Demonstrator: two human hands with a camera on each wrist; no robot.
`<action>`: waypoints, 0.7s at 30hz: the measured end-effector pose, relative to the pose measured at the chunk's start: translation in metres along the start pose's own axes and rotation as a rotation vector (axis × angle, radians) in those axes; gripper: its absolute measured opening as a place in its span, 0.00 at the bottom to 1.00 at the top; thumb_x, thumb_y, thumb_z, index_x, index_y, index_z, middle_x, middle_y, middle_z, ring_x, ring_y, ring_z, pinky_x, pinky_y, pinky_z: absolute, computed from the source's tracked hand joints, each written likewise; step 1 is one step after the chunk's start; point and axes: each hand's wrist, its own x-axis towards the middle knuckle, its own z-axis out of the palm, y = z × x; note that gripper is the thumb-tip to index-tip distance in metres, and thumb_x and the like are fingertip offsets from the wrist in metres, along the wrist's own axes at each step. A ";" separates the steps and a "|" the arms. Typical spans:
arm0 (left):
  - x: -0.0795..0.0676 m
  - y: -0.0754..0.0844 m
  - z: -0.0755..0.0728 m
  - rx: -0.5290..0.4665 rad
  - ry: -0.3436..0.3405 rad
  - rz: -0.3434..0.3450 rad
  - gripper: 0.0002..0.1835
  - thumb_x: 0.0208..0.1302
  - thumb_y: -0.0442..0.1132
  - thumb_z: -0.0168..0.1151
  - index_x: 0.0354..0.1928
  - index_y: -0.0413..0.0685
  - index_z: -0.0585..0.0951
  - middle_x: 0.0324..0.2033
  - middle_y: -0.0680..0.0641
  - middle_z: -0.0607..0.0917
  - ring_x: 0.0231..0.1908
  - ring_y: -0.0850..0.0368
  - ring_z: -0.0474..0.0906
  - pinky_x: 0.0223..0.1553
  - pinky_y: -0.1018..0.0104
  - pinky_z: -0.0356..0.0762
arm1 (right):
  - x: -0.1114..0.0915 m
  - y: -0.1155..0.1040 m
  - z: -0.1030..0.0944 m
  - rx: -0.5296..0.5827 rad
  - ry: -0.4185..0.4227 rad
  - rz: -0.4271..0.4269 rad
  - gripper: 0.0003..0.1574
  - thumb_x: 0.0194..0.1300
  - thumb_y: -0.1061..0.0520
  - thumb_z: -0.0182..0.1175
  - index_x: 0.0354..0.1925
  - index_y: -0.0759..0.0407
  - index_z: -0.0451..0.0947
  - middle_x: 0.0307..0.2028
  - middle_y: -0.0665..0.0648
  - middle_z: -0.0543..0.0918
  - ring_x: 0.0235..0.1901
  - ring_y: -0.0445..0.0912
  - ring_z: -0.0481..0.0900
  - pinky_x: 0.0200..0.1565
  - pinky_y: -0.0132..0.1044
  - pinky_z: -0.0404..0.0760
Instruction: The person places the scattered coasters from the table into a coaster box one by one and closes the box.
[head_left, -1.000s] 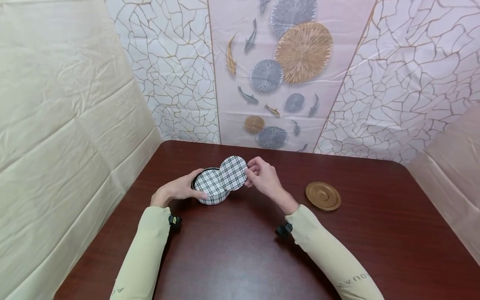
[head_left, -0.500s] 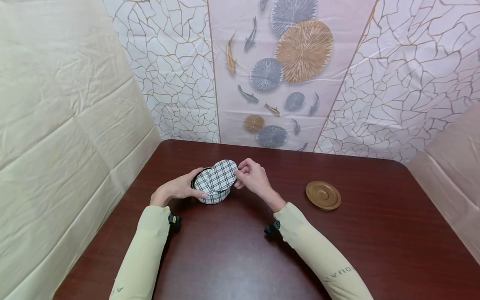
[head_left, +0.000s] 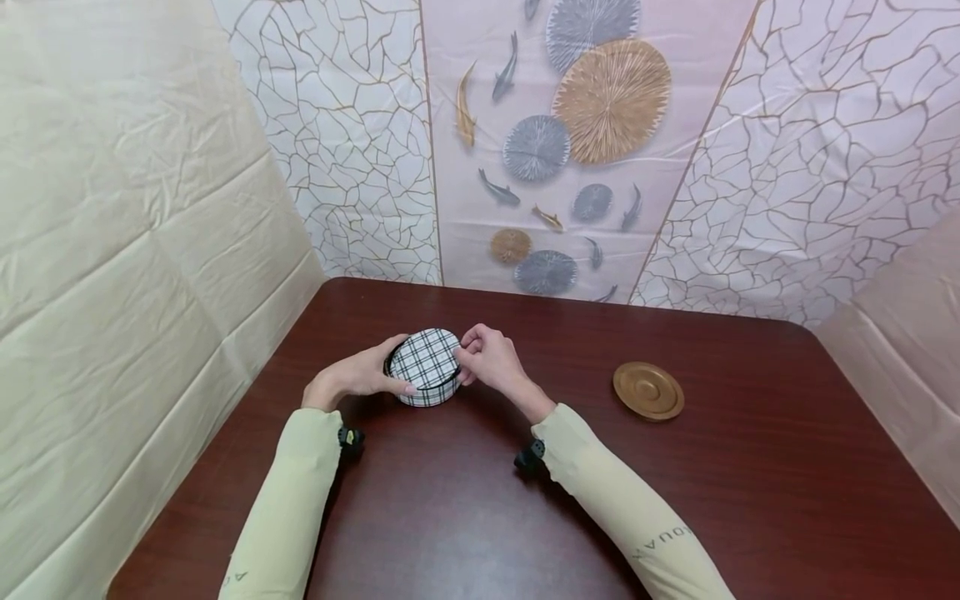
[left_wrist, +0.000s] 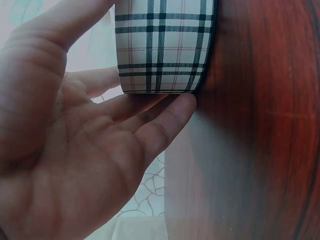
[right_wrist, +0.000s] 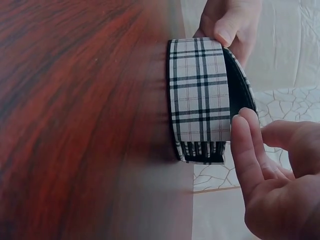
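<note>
A round black-and-white plaid coaster holder (head_left: 429, 397) stands on the table, left of centre. My left hand (head_left: 358, 373) grips it from the left, thumb at the front and fingers round the far side. Its plaid wall (left_wrist: 160, 50) is close up in the left wrist view. On the right, my right hand (head_left: 491, 358) pinches the edge of a round plaid coaster (head_left: 424, 357) that lies over the holder's top. The right wrist view shows this coaster's black underside (right_wrist: 239, 87) tilted, its edge at my right fingers raised above the rim. Stacked coaster edges (right_wrist: 200, 150) show in the holder's side gap.
A round brown wooden lid-like disc (head_left: 648, 391) with raised rings lies on the table to the right. The dark red-brown table (head_left: 450, 500) reaches back to patterned cloth hangings (head_left: 540, 167). A pale cloth wall (head_left: 150, 250) borders the left side.
My right hand has moved left with the coaster, bringing it from beside and above the holder to over its top. My left hand has stayed in place on the holder.
</note>
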 end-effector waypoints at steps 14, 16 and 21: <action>0.000 0.003 0.000 0.029 0.003 -0.003 0.59 0.54 0.58 0.72 0.78 0.51 0.46 0.69 0.39 0.64 0.65 0.43 0.64 0.67 0.44 0.63 | 0.000 -0.006 -0.004 -0.079 -0.132 0.033 0.26 0.58 0.55 0.71 0.51 0.65 0.75 0.29 0.56 0.85 0.21 0.46 0.84 0.32 0.45 0.86; 0.000 0.001 0.000 0.033 0.003 -0.007 0.59 0.54 0.58 0.72 0.78 0.50 0.45 0.69 0.39 0.64 0.65 0.42 0.64 0.67 0.44 0.63 | 0.000 -0.006 -0.004 -0.114 -0.148 0.034 0.27 0.58 0.54 0.71 0.51 0.65 0.75 0.28 0.56 0.84 0.21 0.46 0.84 0.30 0.41 0.85; 0.002 -0.002 0.002 0.036 -0.001 -0.013 0.59 0.53 0.59 0.72 0.78 0.51 0.45 0.69 0.39 0.64 0.64 0.43 0.64 0.67 0.44 0.64 | 0.001 -0.001 -0.002 -0.171 -0.179 0.062 0.30 0.59 0.50 0.71 0.54 0.63 0.75 0.27 0.55 0.82 0.21 0.44 0.82 0.27 0.35 0.82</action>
